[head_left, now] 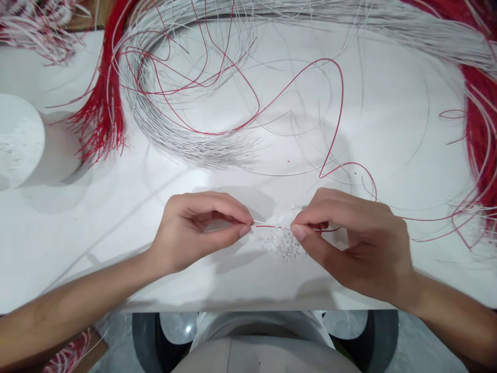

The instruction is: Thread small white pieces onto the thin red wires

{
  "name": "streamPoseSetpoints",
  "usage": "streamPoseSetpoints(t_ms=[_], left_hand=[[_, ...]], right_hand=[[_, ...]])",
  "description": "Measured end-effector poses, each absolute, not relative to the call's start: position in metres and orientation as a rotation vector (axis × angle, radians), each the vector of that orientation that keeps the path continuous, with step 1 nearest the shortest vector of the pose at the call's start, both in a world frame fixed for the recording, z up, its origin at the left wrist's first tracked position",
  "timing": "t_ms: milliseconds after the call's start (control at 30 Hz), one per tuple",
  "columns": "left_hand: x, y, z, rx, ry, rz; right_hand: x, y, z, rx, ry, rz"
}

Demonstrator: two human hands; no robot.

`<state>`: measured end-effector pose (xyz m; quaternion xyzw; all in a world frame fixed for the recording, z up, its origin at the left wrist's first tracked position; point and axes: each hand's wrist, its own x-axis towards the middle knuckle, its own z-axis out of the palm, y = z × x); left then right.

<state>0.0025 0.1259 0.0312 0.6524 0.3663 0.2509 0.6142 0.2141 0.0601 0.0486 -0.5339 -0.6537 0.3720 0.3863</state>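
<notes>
My left hand (202,228) and my right hand (353,238) meet over the near middle of the white table (70,243). Both pinch with thumb and forefinger. Between the two pinches runs a short stretch of thin red wire (272,226); its long tail loops away behind my right hand (334,124). The left pinch holds the wire's whitish end; I cannot make out whether a small sleeve is on it. Just below the wire lies a small heap of tiny white tube pieces (283,246).
A big curved bundle of white wires (182,140) lies across the table's far side. Red wire bundles lie at the far left (103,114) and along the right edge (481,134). A white round object (17,137) sits at the left edge. The table's front edge runs near my body.
</notes>
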Motion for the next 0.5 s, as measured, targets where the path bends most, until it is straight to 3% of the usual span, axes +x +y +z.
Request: streamPoseSetpoints(t_ms=[500], left_hand=[[0.0009,0.1278,0.0309,1.403,0.839,0.568]], right_hand=[[0.2114,0.0597,0.0471,-1.385,-1.705,0.954]])
